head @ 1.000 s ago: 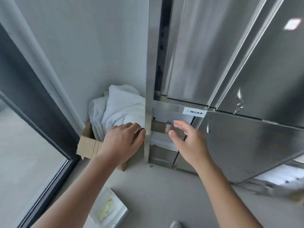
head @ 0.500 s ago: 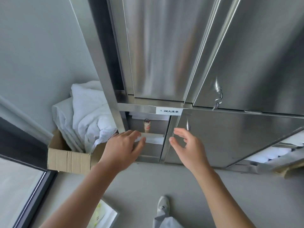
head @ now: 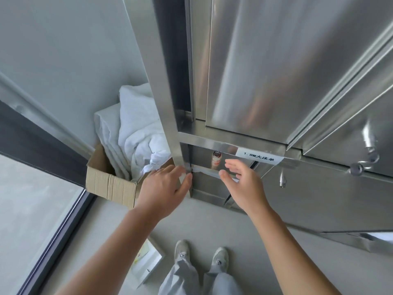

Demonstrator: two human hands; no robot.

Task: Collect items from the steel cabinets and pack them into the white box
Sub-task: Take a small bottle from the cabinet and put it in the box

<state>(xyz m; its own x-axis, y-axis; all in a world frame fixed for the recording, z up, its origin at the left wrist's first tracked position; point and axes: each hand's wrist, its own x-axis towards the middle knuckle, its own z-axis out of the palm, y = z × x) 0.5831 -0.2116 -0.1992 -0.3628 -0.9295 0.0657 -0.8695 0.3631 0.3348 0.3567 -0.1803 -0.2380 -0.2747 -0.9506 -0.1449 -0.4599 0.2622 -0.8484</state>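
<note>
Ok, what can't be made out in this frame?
Head view only:
1. White box: largely covered by the left forearm; contents unclear.
2. Small bottle in the lower compartment: print too small to read.
3. Left hand: fingertips blur against the cabinet post, so its grip is unclear.
4. Rest of that compartment: hidden behind the right hand and the post.

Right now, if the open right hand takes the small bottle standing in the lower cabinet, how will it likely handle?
The small bottle stands tall and narrow, so a nudge would probably tip it. Round-bodied, it may then roll. It looks small beside the right hand, so likely light.
</note>
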